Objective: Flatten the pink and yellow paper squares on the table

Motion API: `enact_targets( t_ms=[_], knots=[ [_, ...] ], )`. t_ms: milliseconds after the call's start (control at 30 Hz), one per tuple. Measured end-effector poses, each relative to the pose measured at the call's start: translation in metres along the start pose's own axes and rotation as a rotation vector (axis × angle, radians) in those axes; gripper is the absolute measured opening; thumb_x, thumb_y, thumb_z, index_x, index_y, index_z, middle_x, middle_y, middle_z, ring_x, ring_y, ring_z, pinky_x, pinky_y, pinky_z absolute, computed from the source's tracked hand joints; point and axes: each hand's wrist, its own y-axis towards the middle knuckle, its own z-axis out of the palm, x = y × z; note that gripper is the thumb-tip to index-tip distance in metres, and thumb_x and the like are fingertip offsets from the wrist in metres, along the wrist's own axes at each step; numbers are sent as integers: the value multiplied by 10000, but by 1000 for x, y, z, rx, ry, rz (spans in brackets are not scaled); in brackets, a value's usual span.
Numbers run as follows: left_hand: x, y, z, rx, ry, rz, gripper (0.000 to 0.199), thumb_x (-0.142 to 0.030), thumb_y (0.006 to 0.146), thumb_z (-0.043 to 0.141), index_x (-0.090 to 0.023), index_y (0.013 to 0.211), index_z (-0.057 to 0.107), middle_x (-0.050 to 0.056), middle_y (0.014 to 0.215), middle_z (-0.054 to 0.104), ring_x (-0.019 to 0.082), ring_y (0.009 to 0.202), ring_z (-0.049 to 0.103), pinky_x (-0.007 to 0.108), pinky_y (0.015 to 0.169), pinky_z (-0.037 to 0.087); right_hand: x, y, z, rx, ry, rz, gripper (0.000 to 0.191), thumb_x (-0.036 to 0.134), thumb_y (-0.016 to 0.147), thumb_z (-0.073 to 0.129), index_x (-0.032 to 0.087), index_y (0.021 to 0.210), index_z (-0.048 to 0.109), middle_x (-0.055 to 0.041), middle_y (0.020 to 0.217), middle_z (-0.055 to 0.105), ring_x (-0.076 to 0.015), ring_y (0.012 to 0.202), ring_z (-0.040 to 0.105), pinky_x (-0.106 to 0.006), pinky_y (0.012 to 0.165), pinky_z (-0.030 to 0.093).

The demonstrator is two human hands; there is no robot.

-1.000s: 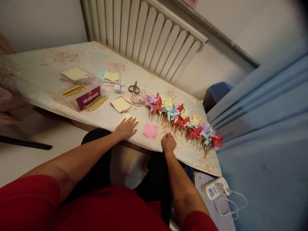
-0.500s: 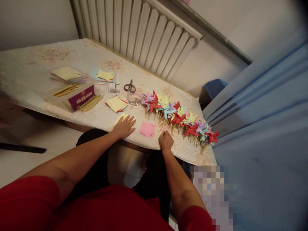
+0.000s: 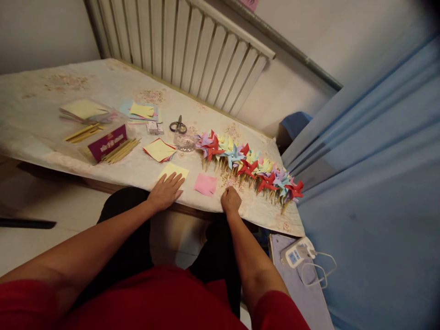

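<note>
My left hand [image 3: 166,191] lies flat with its fingers spread over the near part of a square of yellow paper [image 3: 178,170] on the table. To its right is a pink paper square [image 3: 205,184] with slits cut in from its corners. My right hand [image 3: 231,200] rests closed in a fist at the table's near edge, right of the pink square; whatever may be inside it is hidden. Beyond my right hand runs a long row of paper pinwheels [image 3: 247,167] on sticks, in red, yellow, blue and purple.
Behind my left hand are stacked paper squares [image 3: 160,149], a clear dish [image 3: 184,143], scissors [image 3: 178,126] and small boxes [image 3: 154,128]. Farther left, wooden sticks [image 3: 122,151] lie by a purple-labelled package [image 3: 108,142]. A power strip [image 3: 297,253] sits below right, beside a blue curtain [image 3: 371,183].
My left hand has drawn back slightly toward me, so more of the yellow paper shows. The camera view has shifted a little. My right hand stays closed in place.
</note>
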Motion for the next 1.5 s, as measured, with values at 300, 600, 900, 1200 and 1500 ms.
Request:
enact_targets(
  t_ms=[300, 600, 900, 1200, 1500],
  knots=[
    [-2, -25, 10, -91, 11, 10, 479, -336, 987, 355, -165, 1387, 552, 133, 1515, 486, 266, 1461, 360, 466, 1219, 240, 6, -4, 1, 37, -14, -15, 196, 235, 962, 428, 204, 1035, 607, -75, 980, 716, -200, 900, 669, -289, 755, 424],
    [-9, -29, 6, -309, -84, 106, 304, -236, 979, 403, -163, 1182, 617, 126, 1244, 652, 248, 1164, 563, 416, 1036, 435, 12, 1, 7, 37, -54, -24, 216, 230, 977, 398, 167, 1054, 590, -120, 957, 721, -222, 901, 702, -306, 762, 455],
    [-16, -31, 9, -277, -49, 255, 179, -121, 927, 439, -178, 924, 608, 91, 934, 620, 230, 899, 516, 369, 808, 423, 13, 1, 10, 15, -87, -35, 227, 227, 984, 387, 161, 1057, 592, -117, 948, 724, -224, 880, 711, -304, 755, 460],
    [-15, -32, 12, -271, -77, 228, 162, -102, 918, 454, -170, 881, 596, 82, 925, 607, 221, 880, 485, 359, 785, 405, 11, -1, 13, 7, -82, -26, 240, 256, 992, 377, 170, 1030, 598, -116, 902, 731, -227, 852, 717, -301, 734, 461],
    [-15, -34, 17, -243, -97, 192, 149, -120, 927, 461, -175, 881, 592, 83, 938, 610, 224, 907, 483, 372, 810, 405, 12, -2, 12, 1, -112, -23, 241, 248, 982, 380, 178, 1031, 606, -115, 906, 731, -235, 850, 720, -310, 738, 468]
  ],
)
